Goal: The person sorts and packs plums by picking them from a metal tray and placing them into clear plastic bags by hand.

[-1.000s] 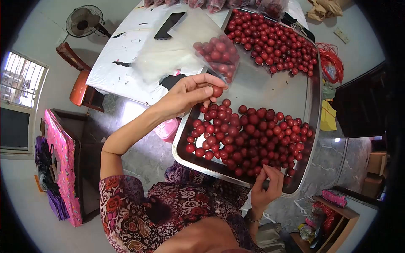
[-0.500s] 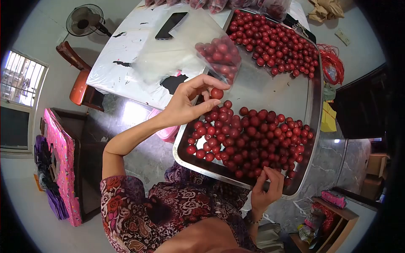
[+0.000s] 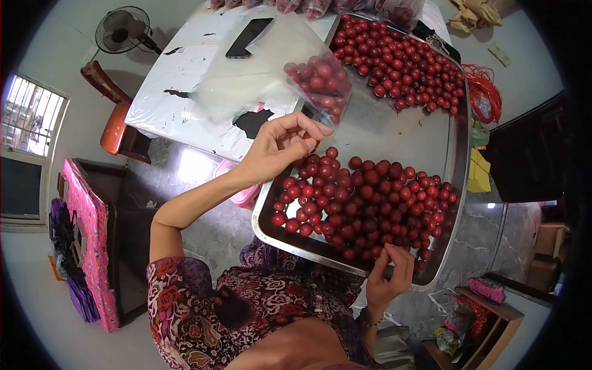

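My left hand (image 3: 285, 143) is closed in a pinch above the metal tray (image 3: 262, 229), thumb and fingers bent together. A sliver of a small red plum (image 3: 308, 137) shows inside the pinch; the fingers hide the rest. Just beyond that hand, a clear plastic bag (image 3: 327, 92) with several plums lies over the tray's left rim. At the tray's near rim, my right hand (image 3: 394, 274) has its fingers curled towards the thumb beside the near heap of plums (image 3: 370, 197). What its fingertips hold, if anything, cannot be made out.
A second heap of plums (image 3: 401, 65) fills the tray's far end. On the white-covered table (image 3: 160, 92) lie a phone (image 3: 249, 38) and a stack of clear bags (image 3: 231, 86). Filled bags (image 3: 287, 5) line the far edge. Red string (image 3: 484, 92) hangs at the right.
My left fingers have closed further around the plum, which showed fully before and is now mostly hidden. My right hand stays in the same place.
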